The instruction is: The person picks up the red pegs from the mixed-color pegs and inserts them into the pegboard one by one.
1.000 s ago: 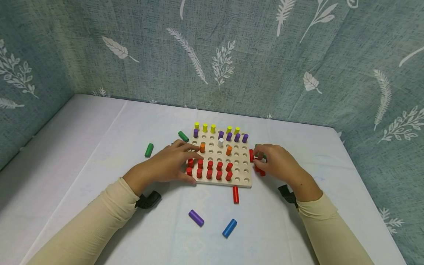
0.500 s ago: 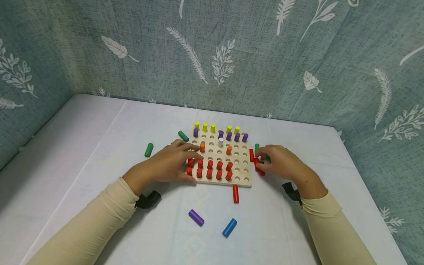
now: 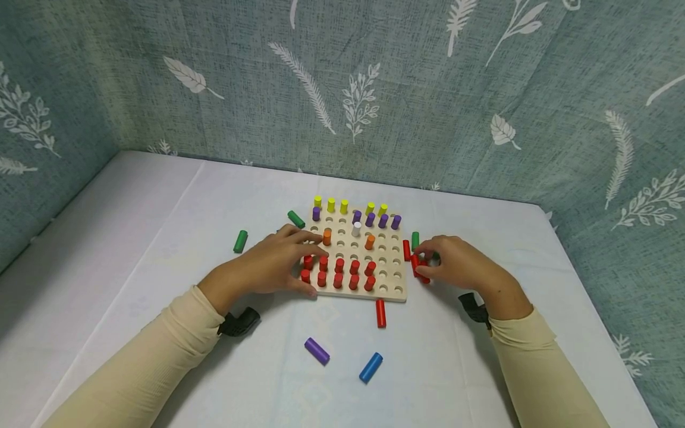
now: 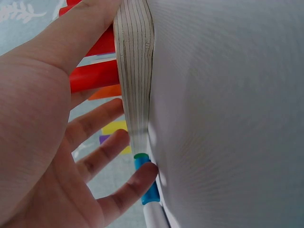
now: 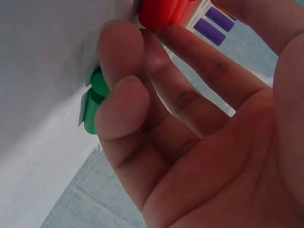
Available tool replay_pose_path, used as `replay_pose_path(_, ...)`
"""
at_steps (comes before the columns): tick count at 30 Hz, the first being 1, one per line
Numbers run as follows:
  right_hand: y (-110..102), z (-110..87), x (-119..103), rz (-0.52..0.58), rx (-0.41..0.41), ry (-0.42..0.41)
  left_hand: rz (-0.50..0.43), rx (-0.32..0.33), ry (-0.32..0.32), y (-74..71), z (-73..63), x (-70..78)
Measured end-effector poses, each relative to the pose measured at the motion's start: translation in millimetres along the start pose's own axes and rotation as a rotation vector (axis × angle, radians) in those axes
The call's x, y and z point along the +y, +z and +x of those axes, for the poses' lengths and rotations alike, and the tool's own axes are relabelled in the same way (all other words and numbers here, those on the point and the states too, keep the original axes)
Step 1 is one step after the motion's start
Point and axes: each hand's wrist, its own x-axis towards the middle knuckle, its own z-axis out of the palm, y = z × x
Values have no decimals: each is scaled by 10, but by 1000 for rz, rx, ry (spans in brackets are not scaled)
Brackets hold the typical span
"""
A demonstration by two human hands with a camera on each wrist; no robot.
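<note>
A wooden pegboard [image 3: 393, 291] bears rows of yellow, purple and red pegs, plus orange ones and a white peg [image 3: 356, 229]. My left hand [image 3: 275, 261] rests at its left side, thumb at the near left corner, the other fingers spread along the edge. In the left wrist view, the little finger lies beside a blue peg [image 4: 151, 190]. Right of the board, my right hand [image 3: 455, 261] has thumb and index finger at a red peg [image 3: 414, 266] lying on the cloth. Its other fingers curl inward, close to a green peg [image 5: 91, 116] in the right wrist view.
Loose pegs lie around the board: a red peg [image 3: 380, 313], a purple peg [image 3: 317, 351] and a blue peg [image 3: 371, 368] in front, a green peg [image 3: 241, 242] at left. Behind the white-clothed table [image 3: 460, 380] hangs a leaf-patterned curtain [image 3: 407, 131].
My right hand has shifted slightly right and down, its thumb and index finger now at the red peg. A green peg beyond it shows more fully. The left hand stays in place.
</note>
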Motion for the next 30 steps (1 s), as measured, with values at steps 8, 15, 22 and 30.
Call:
replay_pose_path(8,-2,-4,9,17,-14,-5,1,1,-1,-8,-2,2)
replay_pose_path(15,22,13,11,21,-19,6,0,-2,-8,-8,2,3)
replay_pose_path(22,44,23,7,42,-15,-3,-1,-2,-11,-9,-1,4)
replay_pose_path(30,50,4,-21,76,-4,14,-6,-1,-11,-16,-3,7)
